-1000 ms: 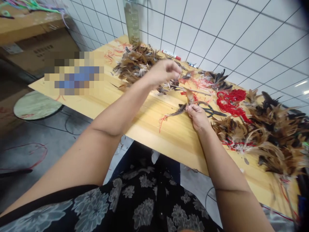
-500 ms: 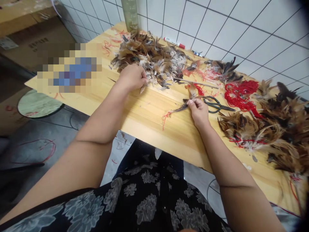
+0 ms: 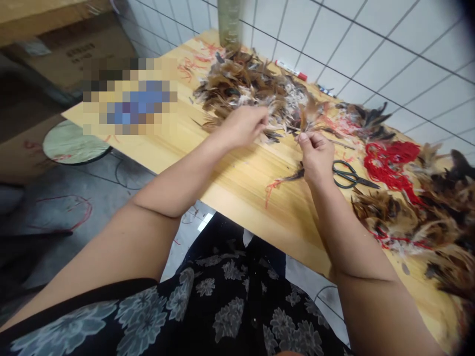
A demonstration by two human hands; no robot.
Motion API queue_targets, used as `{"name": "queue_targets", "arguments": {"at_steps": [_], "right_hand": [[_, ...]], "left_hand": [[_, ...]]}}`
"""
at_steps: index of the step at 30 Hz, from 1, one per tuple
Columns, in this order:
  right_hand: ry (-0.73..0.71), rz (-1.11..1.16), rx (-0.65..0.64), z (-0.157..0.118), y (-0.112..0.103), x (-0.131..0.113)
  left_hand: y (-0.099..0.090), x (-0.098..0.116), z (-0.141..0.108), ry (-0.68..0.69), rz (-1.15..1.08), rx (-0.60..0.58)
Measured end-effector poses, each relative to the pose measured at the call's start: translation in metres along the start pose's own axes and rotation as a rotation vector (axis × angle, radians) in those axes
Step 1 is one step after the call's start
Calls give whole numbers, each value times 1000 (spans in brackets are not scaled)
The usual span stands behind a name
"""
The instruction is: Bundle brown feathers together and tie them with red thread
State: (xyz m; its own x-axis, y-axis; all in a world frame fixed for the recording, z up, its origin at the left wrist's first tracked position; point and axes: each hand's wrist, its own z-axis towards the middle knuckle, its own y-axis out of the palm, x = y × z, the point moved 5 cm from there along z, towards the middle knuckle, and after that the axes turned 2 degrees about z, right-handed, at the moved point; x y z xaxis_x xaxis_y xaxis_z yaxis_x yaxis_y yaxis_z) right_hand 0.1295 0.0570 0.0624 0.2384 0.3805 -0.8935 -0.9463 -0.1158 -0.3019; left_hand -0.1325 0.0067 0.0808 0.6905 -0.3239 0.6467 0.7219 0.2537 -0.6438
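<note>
My left hand (image 3: pixel 245 126) is closed, its fingers curled at the front edge of a large pile of brown feathers (image 3: pixel 237 74) with white quill ends. Whatever lies in its fingertips is hidden. To its right, thumb and fingers of my right hand (image 3: pixel 318 152) pinch a small tuft of brown feathers (image 3: pixel 310 114), which fans upward toward the wall. Partly behind the right wrist lies a dark feather (image 3: pixel 295 175) tied with red thread (image 3: pixel 272 188). Black-handled scissors (image 3: pixel 347 175) lie just right of that hand, and a thin stick (image 3: pixel 343 144) lies behind it.
A tangle of red cord (image 3: pixel 389 160) and tied feather bundles (image 3: pixel 401 222) cover the table's right side. Markers (image 3: pixel 291 70) lie along the tiled wall. A tall greenish container (image 3: pixel 229 24) stands at the back. A round stool (image 3: pixel 74 141) is left of the wooden table (image 3: pixel 148 153).
My right hand has moved up and away from the dark feather and scissors, and now pinches a feather tuft. My left hand has moved right along the pile. The view has shifted slightly.
</note>
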Motion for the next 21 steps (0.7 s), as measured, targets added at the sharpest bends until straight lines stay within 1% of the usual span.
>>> {"name": "queue_targets", "arguments": {"at_steps": [2, 4, 6, 8, 10, 12, 14, 16, 21], "right_hand": [[-3, -17, 13, 7, 13, 6], [26, -29, 7, 7, 25, 15], [59, -46, -20, 2, 32, 25], [84, -48, -56, -3, 36, 32], [107, -17, -104, -5, 39, 37], [118, 9, -148, -5, 42, 39], [130, 24, -182, -4, 45, 40], [134, 42, -204, -4, 48, 38], [173, 135, -286, -6, 54, 29]], "left_hand": [[9, 14, 0, 58, 27, -80], [16, 22, -2, 113, 35, -131], [20, 24, -4, 155, 41, -171], [22, 20, -7, 196, 64, -200], [22, 15, -9, 266, 104, -189], [20, 12, -12, 376, 171, -126], [18, 10, -14, 431, 207, -76], [16, 9, -16, 424, 214, -47], [19, 1, -14, 308, 204, -41]]}}
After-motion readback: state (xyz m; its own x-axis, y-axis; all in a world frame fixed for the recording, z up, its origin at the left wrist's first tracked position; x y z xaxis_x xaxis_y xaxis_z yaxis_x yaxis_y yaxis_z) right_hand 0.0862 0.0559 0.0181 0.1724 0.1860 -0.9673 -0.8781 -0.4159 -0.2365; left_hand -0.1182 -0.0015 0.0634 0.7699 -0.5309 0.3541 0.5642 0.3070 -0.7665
